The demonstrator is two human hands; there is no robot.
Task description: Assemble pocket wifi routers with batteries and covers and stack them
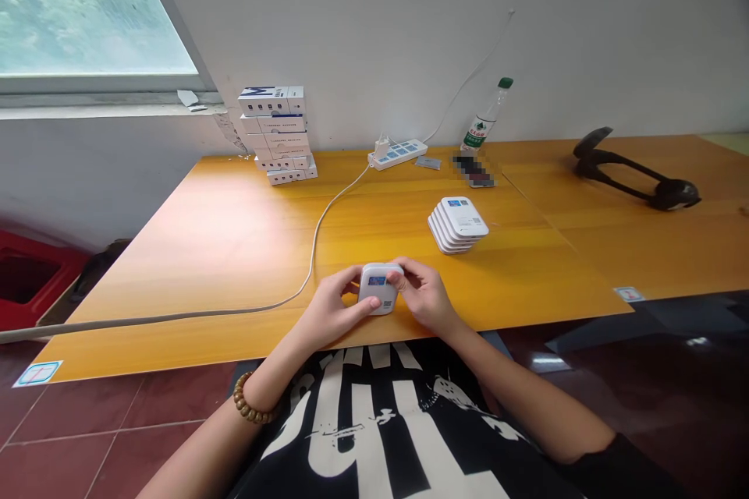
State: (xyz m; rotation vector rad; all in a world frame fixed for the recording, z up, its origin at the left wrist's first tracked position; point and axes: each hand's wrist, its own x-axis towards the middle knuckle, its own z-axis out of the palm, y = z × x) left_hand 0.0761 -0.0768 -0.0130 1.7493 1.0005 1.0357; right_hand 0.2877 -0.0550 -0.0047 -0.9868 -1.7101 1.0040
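Observation:
A small white square device (381,288) with a blue label rests near the front edge of the orange table (222,249). My left hand (331,310) grips its left side with curled fingers. My right hand (422,294) pinches its right side. A fanned stack of several similar white devices (457,224) lies further back on the right, apart from both hands. A bead bracelet (250,406) circles my left wrist.
A stack of white boxes (277,132) stands at the back by the wall. A power strip (398,153) with a white cable (246,310) runs left across the table. A plastic bottle (485,118), a black tool (635,168) and a red bin (29,281) are around.

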